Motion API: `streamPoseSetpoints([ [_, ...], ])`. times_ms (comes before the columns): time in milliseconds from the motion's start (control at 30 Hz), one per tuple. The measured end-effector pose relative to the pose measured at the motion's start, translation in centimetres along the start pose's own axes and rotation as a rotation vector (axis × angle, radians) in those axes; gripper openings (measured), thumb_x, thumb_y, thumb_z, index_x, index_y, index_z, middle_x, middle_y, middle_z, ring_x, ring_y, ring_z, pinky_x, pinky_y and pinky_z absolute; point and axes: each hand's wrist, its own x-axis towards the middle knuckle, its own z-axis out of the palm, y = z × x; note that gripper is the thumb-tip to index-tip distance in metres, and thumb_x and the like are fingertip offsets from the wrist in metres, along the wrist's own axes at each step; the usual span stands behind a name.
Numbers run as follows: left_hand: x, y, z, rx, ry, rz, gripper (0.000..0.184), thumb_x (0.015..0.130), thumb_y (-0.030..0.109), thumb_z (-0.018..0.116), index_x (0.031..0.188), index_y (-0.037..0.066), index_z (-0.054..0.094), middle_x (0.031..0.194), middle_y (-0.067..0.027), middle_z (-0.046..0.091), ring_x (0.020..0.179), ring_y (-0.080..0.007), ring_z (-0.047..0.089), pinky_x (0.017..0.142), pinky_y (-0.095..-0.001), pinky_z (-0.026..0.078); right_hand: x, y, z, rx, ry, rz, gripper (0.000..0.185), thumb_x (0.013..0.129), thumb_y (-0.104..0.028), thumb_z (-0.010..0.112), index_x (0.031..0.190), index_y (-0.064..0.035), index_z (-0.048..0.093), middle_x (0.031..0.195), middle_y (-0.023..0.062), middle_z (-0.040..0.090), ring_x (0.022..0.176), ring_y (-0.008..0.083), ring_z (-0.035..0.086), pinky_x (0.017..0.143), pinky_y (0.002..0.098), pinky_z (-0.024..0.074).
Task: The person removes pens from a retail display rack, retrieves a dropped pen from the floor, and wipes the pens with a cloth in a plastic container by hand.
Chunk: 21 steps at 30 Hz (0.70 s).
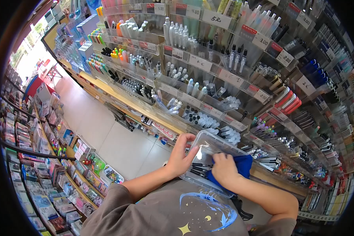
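My left hand [181, 156] grips the left edge of a clear plastic box [207, 146], held tilted in front of my shirt. Inside the box lie several dark pens [200, 169], grouped near its lower left side. My right hand [225, 170] is in the box, its fingers curled on a blue cloth [244, 166]. The cloth spreads along the box's right side, and part of it is hidden under my right hand.
Clear acrylic pen racks [220, 74] with price tags rise just ahead and to the right, above a wooden ledge [161, 120]. Shelves of packaged goods [47, 185] line the left. A tiled floor aisle [106, 135] runs between. A small bin [112, 174] stands by the left shelves.
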Motion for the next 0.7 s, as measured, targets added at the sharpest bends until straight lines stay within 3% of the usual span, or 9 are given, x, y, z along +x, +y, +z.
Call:
streamPoseSetpoints([
  [33,0.0,-0.1,0.0,-0.008,-0.001,-0.003,0.028,0.08,0.006,0.054,0.105,0.001,0.042,0.1,-0.0106,0.044,0.094,-0.0193,0.046,0.078,-0.0292,0.041,0.6,0.0,-0.3,0.065,0.134,-0.138,0.014,0.072,-0.014,0.053,0.075,-0.0064,0.064,0.089,0.0066,0.052,0.083,0.0197,0.049,0.066,0.0324,0.0346],
  [100,0.0,-0.2,0.1,-0.021,-0.002,-0.008,0.029,0.08,0.006,0.054,0.105,0.001,0.042,0.1,-0.0107,0.044,0.094,-0.0194,0.046,0.078,-0.0293,0.04,2.1,-1.1,0.7,0.207,0.231,-0.202,0.014,0.073,-0.014,0.052,0.079,-0.0051,0.062,0.086,0.0067,0.055,0.081,0.0199,0.051,0.063,0.0331,0.0374],
  [300,-0.1,-0.3,-0.1,0.006,-0.001,0.006,0.027,0.08,0.006,0.054,0.104,0.001,0.043,0.1,-0.0106,0.045,0.093,-0.0198,0.046,0.077,-0.0295,0.04,4.2,-2.9,3.5,0.155,0.059,-0.08,0.016,0.072,-0.014,0.052,0.084,-0.0037,0.055,0.077,0.0093,0.056,0.067,0.0213,0.057,0.054,0.0329,0.0434],
  [500,0.0,0.0,-0.1,0.003,-0.006,-0.004,0.027,0.079,0.006,0.054,0.103,0.002,0.043,0.1,-0.0108,0.045,0.093,-0.0207,0.046,0.078,-0.0302,0.04,4.8,-3.1,3.5,0.119,-0.015,-0.081,0.017,0.074,-0.011,0.051,0.087,-0.0032,0.058,0.082,0.0115,0.059,0.077,0.0219,0.058,0.053,0.0351,0.046],
  [600,0.0,0.0,-0.1,0.018,0.001,0.011,0.027,0.078,0.006,0.055,0.102,0.001,0.043,0.099,-0.0119,0.045,0.093,-0.0229,0.046,0.078,-0.0309,0.039,5.1,-2.1,3.2,0.257,-0.121,-0.075,0.019,0.071,-0.011,0.054,0.088,-0.003,0.058,0.084,0.0129,0.058,0.077,0.024,0.058,0.059,0.0383,0.0476],
  [700,0.1,0.1,-0.3,0.1,0.026,0.1,0.03,0.076,0.006,0.056,0.102,0.0,0.043,0.098,-0.0133,0.045,0.093,-0.0248,0.045,0.078,-0.0315,0.039,3.6,1.0,1.0,0.606,0.078,-0.062,0.022,0.067,-0.014,0.058,0.087,-0.0035,0.056,0.085,0.0133,0.058,0.079,0.028,0.057,0.066,0.0391,0.0469],
])
